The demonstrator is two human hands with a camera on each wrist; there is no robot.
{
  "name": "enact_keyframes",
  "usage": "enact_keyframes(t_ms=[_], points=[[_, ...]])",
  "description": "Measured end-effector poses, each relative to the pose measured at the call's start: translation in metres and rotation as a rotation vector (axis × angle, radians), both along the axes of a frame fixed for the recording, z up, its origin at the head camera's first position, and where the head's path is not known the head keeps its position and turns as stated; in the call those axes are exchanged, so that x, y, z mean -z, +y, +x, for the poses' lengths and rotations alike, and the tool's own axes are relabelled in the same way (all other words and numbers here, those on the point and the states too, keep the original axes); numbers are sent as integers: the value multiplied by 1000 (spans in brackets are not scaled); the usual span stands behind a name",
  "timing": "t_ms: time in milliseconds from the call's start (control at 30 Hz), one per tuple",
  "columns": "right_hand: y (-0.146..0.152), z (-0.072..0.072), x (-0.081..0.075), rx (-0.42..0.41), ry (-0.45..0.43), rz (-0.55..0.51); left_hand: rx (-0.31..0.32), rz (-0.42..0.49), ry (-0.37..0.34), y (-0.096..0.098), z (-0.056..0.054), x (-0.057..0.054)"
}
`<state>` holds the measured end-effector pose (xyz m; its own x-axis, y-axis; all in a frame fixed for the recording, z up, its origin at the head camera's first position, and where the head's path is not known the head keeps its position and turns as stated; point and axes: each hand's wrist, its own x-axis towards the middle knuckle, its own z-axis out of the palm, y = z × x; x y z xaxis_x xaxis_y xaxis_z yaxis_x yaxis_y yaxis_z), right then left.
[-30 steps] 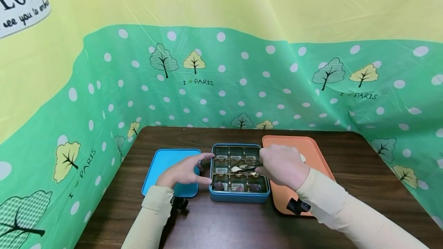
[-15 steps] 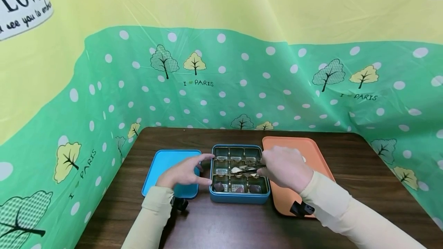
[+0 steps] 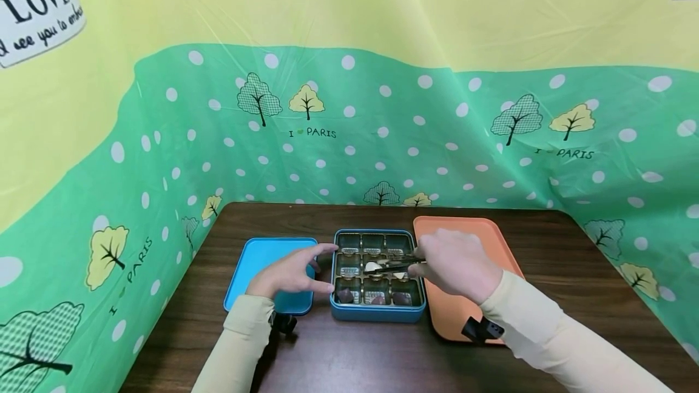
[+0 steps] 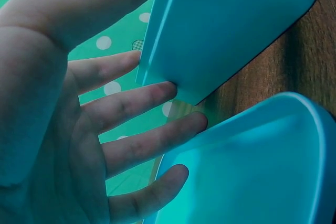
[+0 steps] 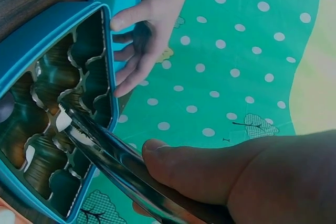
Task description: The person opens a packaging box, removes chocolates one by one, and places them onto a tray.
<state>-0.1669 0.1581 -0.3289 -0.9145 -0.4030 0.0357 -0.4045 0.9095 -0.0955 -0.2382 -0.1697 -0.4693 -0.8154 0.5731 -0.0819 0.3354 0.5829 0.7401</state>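
Observation:
A blue tin (image 3: 377,313) with a dark divided tray inside stands mid-table. My right hand (image 3: 455,262) grips metal tongs (image 5: 123,158), whose tips reach into the tin's middle compartment. At those tips lies a small white piece (image 5: 63,120); whether they pinch it, I cannot tell. Another white piece (image 5: 30,157) sits in the neighbouring compartment on the right. Dark pieces (image 3: 345,296) lie in the front row. My left hand (image 3: 286,270) spreads thumb and fingers along the tin's left side, fingertips touching or very near its rim. In the left wrist view its fingers extend loosely, holding nothing.
To the tin's left, a blue lid (image 3: 273,248) lies on the dark wooden table (image 3: 349,356). An orange tray (image 3: 488,235) is on the right, with a white piece (image 5: 6,216) on it. A patterned cloth (image 3: 360,114) hangs behind the table.
My right hand has shifted slightly to the right, drawing the tongs back a little, and their arms look more spread near the white piece. The left hand stays put.

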Motion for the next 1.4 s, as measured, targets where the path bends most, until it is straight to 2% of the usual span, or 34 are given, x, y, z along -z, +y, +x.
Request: enact_keyframes(t_ms=[267, 400, 567, 700, 1100, 1400], points=[[5, 3, -6, 0, 7, -32, -4, -6, 6, 0, 1, -1], [9, 4, -10, -35, 0, -40, -4, 0, 7, 0, 1, 0], [16, 6, -16, -96, 58, -21, -6, -2, -3, 0, 1, 1], [21, 8, -21, -111, 80, -32, -5, -3, -8, 0, 1, 1], [42, 19, -39, -3, 2, -51, -4, -14, 2, 0, 0, 0], [71, 22, -39, 74, -38, -52, -6, -7, 5, 0, 1, 1]])
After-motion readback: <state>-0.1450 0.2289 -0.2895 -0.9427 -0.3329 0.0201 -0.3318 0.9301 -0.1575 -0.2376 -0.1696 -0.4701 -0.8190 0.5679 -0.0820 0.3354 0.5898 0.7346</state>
